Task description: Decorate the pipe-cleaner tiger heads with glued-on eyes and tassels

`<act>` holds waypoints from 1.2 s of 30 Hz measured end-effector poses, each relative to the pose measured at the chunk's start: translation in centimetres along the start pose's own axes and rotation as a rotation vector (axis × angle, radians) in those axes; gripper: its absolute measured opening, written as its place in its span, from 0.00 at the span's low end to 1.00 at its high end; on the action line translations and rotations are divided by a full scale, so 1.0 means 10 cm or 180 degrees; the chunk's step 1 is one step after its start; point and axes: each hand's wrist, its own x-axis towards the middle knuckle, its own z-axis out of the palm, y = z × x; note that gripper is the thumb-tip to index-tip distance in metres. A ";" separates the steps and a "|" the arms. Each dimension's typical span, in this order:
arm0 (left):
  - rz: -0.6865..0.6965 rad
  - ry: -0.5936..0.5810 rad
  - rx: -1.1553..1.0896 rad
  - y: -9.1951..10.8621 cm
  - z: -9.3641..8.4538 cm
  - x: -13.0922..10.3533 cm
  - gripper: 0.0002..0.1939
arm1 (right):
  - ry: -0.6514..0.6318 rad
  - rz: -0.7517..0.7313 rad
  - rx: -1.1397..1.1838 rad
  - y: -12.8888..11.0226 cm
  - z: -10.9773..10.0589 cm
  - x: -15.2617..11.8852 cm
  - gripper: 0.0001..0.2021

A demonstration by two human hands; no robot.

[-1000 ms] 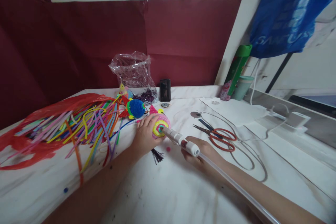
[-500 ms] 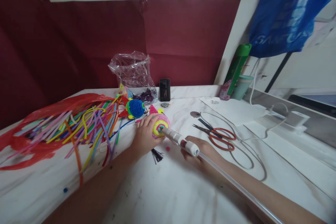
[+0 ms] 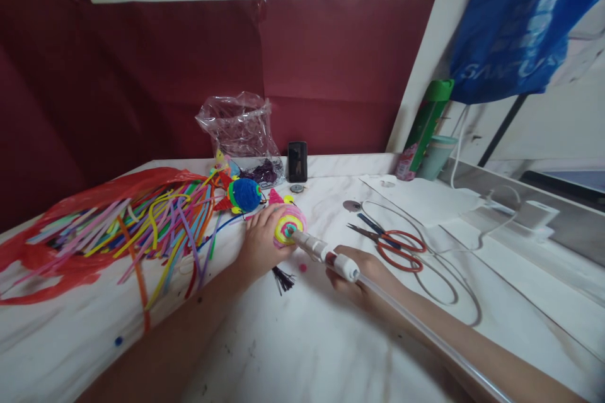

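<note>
My left hand (image 3: pixel 261 237) is closed around a pink and yellow ornament (image 3: pixel 283 220) with coiled rings on its face and a dark tassel (image 3: pixel 283 280) hanging below. My right hand (image 3: pixel 355 271) grips a white glue gun (image 3: pixel 326 253), with a long clear glue stick (image 3: pixel 425 334) running out of its back end. The gun's nozzle meets the middle of the rings, or is very close to it; I cannot tell which. Just behind my left hand lies a blue and green ornament (image 3: pixel 244 194) with red points. A small pink pompom (image 3: pixel 303 268) rests on the table between my hands.
Colourful pipe cleaners (image 3: pixel 155 220) are heaped on a red plastic bag (image 3: pixel 57 220) at the left. Orange-handled scissors (image 3: pixel 397 249) and a looped white cable (image 3: pixel 466 293) lie to the right. Behind stand a black phone-like object (image 3: pixel 297 162), a clear bag (image 3: pixel 239 126) and a green can (image 3: pixel 428 126).
Hardly anything differs. Both hands keep their places, with the glue gun still at the ornament's centre, and the view has shifted very slightly.
</note>
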 end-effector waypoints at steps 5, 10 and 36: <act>0.0035 0.0037 -0.0012 -0.03 0.01 0.00 0.33 | 0.0028 -0.0008 -0.0029 0.00 -0.01 -0.01 0.06; -0.0016 0.0113 0.0003 -0.06 0.04 -0.01 0.34 | -0.0017 -0.0049 0.0014 0.03 -0.05 -0.01 0.06; 0.0047 0.0001 0.0041 -0.03 0.03 -0.01 0.34 | -0.0067 0.0128 -0.0025 0.03 -0.03 -0.01 0.05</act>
